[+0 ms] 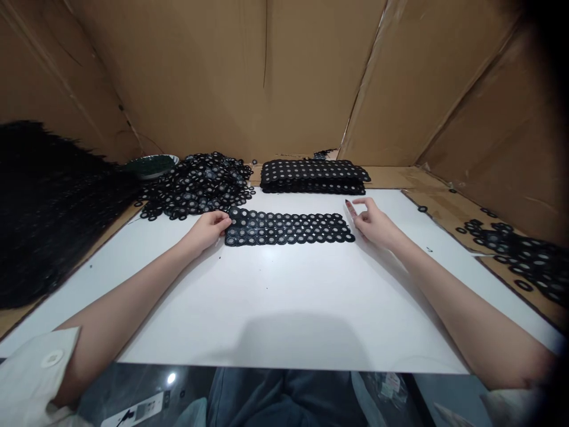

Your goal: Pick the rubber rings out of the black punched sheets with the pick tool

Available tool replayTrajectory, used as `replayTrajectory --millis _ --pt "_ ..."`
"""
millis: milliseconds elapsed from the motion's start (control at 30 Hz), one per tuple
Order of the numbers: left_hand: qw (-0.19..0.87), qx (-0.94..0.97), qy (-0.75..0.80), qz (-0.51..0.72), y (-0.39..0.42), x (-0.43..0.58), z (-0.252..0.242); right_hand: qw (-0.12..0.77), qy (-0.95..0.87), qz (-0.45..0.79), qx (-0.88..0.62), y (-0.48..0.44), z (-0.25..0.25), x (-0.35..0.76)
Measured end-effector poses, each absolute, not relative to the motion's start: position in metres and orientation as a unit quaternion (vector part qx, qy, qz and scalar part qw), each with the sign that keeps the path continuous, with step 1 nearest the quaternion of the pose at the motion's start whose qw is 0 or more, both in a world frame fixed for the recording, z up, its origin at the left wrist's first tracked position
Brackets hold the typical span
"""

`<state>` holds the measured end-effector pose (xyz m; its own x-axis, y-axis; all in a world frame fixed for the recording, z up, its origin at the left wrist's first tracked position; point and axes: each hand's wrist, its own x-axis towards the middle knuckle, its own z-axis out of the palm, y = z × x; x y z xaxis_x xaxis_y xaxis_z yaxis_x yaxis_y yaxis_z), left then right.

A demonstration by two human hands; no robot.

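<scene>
A black strip of joined rings with pale centres [288,230] lies flat across the white board, several rows deep. At its left end, my left hand [212,230] is closed, thumb and fingers pinching the edge. My right hand [373,224] is beside the strip's right end, its index finger bent toward the thumb. Between those fingers shows a slim, dark-tipped object [351,209], too small to name. Whether the right hand touches the strip is unclear.
Behind the strip are a heap of loose black rings [200,184] and a folded stack of ringed panels [311,173]. A bowl [153,165] and a large dark bristly mass [53,213] stand left. More rings [524,252] lie right. Cardboard walls [231,77] enclose the board [267,320].
</scene>
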<state>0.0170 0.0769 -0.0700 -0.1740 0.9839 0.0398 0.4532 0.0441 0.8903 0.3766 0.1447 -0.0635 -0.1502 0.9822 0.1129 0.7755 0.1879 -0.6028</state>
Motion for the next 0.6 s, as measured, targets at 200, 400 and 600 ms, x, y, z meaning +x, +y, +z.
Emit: replayTrajectory --millis 200,400,600 --pt "0.370 0.576 0.630 0.367 0.079 0.006 -0.069 0.403 -0.671 0.456 -0.424 0.121 -0.033 0.326" --pt "0.371 0.578 0.627 0.368 0.078 0.006 -0.066 0.400 -0.738 0.463 -0.284 0.111 -0.022 0.250" --pt "0.356 0.548 0.660 0.370 0.075 0.011 -0.065 0.381 -0.675 0.587 -0.233 0.129 -0.061 0.198"
